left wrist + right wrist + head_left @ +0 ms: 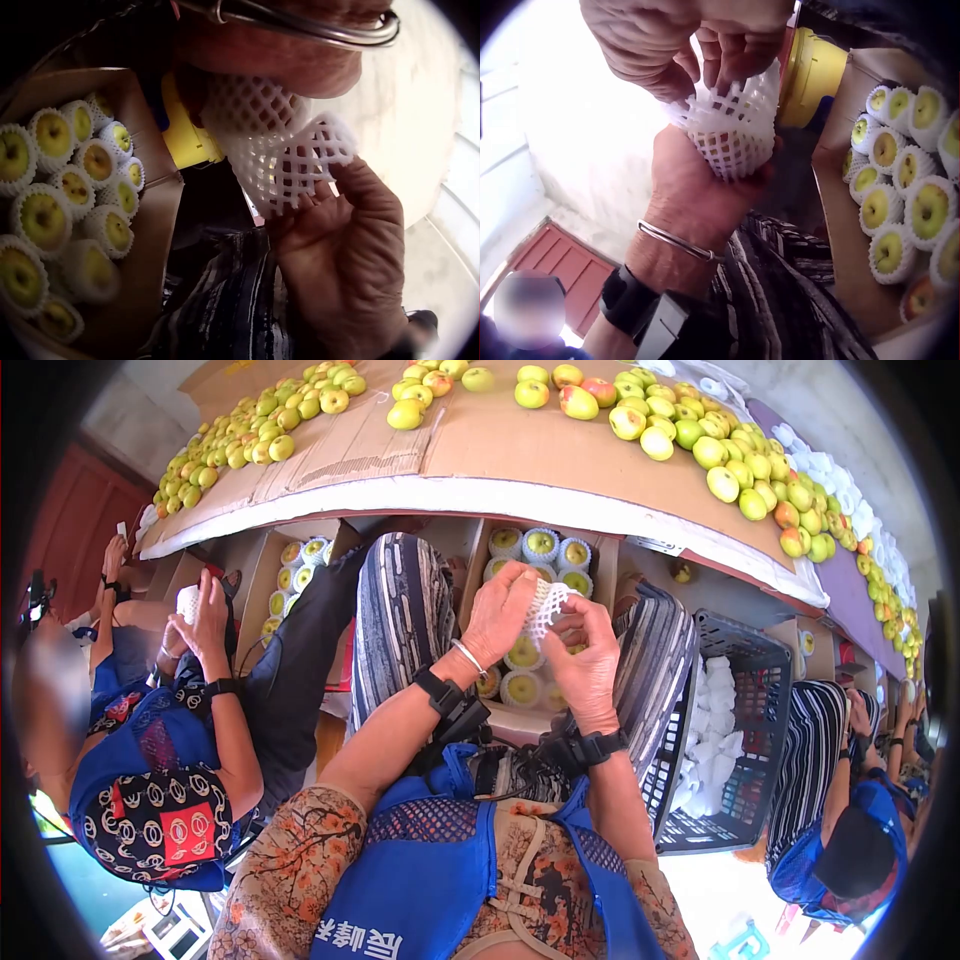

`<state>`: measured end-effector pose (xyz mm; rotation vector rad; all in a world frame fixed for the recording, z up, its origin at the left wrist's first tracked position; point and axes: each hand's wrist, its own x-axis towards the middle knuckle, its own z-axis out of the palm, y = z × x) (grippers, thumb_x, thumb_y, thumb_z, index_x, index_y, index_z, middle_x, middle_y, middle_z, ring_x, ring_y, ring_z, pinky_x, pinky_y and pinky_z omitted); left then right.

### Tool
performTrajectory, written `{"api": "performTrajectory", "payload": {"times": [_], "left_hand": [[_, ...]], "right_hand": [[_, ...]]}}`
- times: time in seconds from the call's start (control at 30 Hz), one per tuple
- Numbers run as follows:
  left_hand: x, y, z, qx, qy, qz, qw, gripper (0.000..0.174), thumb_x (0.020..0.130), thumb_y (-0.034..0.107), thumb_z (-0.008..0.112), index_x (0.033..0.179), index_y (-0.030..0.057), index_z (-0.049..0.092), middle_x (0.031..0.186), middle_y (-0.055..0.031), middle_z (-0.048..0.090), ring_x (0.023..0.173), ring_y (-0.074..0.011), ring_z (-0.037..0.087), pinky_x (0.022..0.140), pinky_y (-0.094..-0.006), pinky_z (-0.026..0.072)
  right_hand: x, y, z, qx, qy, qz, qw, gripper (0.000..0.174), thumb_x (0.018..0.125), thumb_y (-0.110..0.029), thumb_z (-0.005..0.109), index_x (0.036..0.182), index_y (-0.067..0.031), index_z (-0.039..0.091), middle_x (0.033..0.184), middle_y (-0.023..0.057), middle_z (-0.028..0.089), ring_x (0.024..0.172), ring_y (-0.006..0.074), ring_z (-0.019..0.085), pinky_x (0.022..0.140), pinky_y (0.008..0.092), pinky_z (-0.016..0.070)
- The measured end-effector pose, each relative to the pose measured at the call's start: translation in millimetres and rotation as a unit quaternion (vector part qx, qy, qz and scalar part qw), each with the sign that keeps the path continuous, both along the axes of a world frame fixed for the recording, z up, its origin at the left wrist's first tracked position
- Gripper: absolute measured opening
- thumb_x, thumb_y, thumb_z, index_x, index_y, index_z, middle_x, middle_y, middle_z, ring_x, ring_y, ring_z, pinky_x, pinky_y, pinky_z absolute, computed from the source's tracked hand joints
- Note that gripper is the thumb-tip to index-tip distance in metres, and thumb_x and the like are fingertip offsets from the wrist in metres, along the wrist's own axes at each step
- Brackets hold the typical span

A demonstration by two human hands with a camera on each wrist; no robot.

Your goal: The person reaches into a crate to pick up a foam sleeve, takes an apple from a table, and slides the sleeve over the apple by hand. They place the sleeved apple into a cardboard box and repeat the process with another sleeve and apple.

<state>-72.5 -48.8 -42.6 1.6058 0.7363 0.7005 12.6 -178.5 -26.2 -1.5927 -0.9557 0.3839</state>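
Observation:
A white foam net (547, 610) is held between both hands, above the lap. My left hand (500, 610), with a metal bangle at the wrist, grips it from below and the side; yellowish and reddish apple colour shows through the mesh in the right wrist view. Finger and thumb of my right hand (585, 660) pinch the net's open edge, which flares out in the left wrist view. Below the hands, between the knees, stands a cardboard box (154, 232) of green-yellow apples (930, 210), each in its own foam net.
A cardboard-covered table (480, 500) with many loose apples (690, 430) spans the front. At the right knee stands a black crate (765, 690) holding white foam nets (710, 740). People sit close by on either side. Beyond the box is a yellow bucket (806, 79).

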Motion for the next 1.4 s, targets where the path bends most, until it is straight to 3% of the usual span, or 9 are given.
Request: {"api": "performTrajectory", "payload": {"times": [0.07,0.17,0.27,0.37,0.67,0.97,1.17,1.27,1.4], "left_hand": [[0,-1,1,0.002,0.01,-0.014,1.0,0.037,0.098,0.032,0.044,0.1,-0.0012,0.06,0.083,-0.019,0.064,0.077,-0.0294,0.061,0.075,-0.0393,0.0473],[-2,-3,3,0.028,0.035,-0.032,0.998,0.035,0.101,0.032,0.044,0.102,0.0003,0.059,0.084,-0.0075,0.061,0.077,-0.0139,0.056,0.071,-0.0308,0.0464],[-3,-3,9,0.054,0.079,-0.042,0.995,0.04,0.102,0.037,0.042,0.104,0.0005,0.058,0.086,-0.0121,0.061,0.079,-0.0212,0.057,0.075,-0.0346,0.0465],[-4,-3,6,0.051,0.085,-0.055,0.994,0.045,0.103,0.042,0.04,0.108,0.0,0.055,0.088,-0.0156,0.061,0.081,-0.0263,0.058,0.078,-0.0377,0.0465],[-6,-12,18,0.026,0.111,-0.108,0.988,0.045,0.099,0.042,0.049,0.115,0.0005,0.054,0.099,-0.0123,0.06,0.092,-0.0185,0.057,0.084,-0.0316,0.0464],[-1,7,-13,-0.154,-0.061,-0.098,0.981,0.036,0.099,0.033,0.044,0.103,-0.0007,0.057,0.092,-0.008,0.061,0.084,-0.0134,0.058,0.075,-0.03,0.0488],[1,5,6,-0.484,-0.197,-0.085,0.849,0.031,0.1,0.027,0.042,0.11,0.0027,0.06,0.101,-0.0068,0.066,0.091,-0.0178,0.066,0.084,-0.0328,0.0536],[-1,5,1,-0.488,-0.264,-0.084,0.827,0.03,0.1,0.027,0.043,0.108,0.0035,0.06,0.101,-0.0086,0.068,0.092,-0.0201,0.066,0.085,-0.0354,0.0546],[-2,6,7,-0.489,-0.302,-0.047,0.817,0.029,0.098,0.027,0.044,0.107,0.0043,0.06,0.103,-0.0086,0.068,0.093,-0.0203,0.066,0.086,-0.0351,0.0539]], "right_hand": [[-2,2,6,-0.022,-0.069,-0.019,0.997,0.053,0.072,-0.002,0.073,0.121,-0.0011,0.055,0.109,0.0125,0.059,0.087,0.0207,0.064,0.075,0.0331,0.0538],[-5,4,8,-0.064,-0.096,-0.024,0.993,0.057,0.069,-0.009,0.075,0.122,-0.0026,0.054,0.112,0.0159,0.057,0.099,0.03,0.062,0.084,0.0387,0.0525],[-5,5,5,-0.086,-0.13,-0.031,0.987,0.059,0.069,-0.012,0.076,0.122,-0.003,0.053,0.115,0.018,0.055,0.105,0.036,0.058,0.09,0.042,0.0504],[-8,5,9,-0.095,-0.151,-0.044,0.983,0.059,0.069,-0.013,0.076,0.122,-0.0035,0.053,0.116,0.0191,0.054,0.109,0.0383,0.056,0.09,0.0431,0.0503],[-11,2,5,-0.095,-0.167,-0.064,0.979,0.061,0.07,-0.016,0.077,0.124,-0.0038,0.052,0.117,0.0195,0.053,0.108,0.038,0.056,0.09,0.0434,0.0504],[-11,9,7,-0.067,-0.012,-0.052,0.996,0.067,0.068,-0.018,0.082,0.126,-0.0027,0.051,0.114,0.0176,0.053,0.105,0.0322,0.057,0.091,0.0412,0.0492],[-9,9,5,-0.053,-0.016,-0.076,0.996,0.074,0.065,-0.022,0.087,0.126,-0.002,0.051,0.113,0.0167,0.053,0.101,0.0305,0.057,0.09,0.0398,0.0486],[-11,6,-3,-0.044,-0.07,-0.078,0.993,0.076,0.066,-0.021,0.088,0.128,-0.0007,0.049,0.117,0.0145,0.054,0.102,0.0285,0.057,0.091,0.0391,0.0482],[-13,12,-8,0.028,0.27,0.036,0.962,0.075,0.075,-0.038,0.082,0.131,-0.0015,0.048,0.12,0.0093,0.056,0.103,0.02,0.055,0.086,0.0326,0.0484]]}}
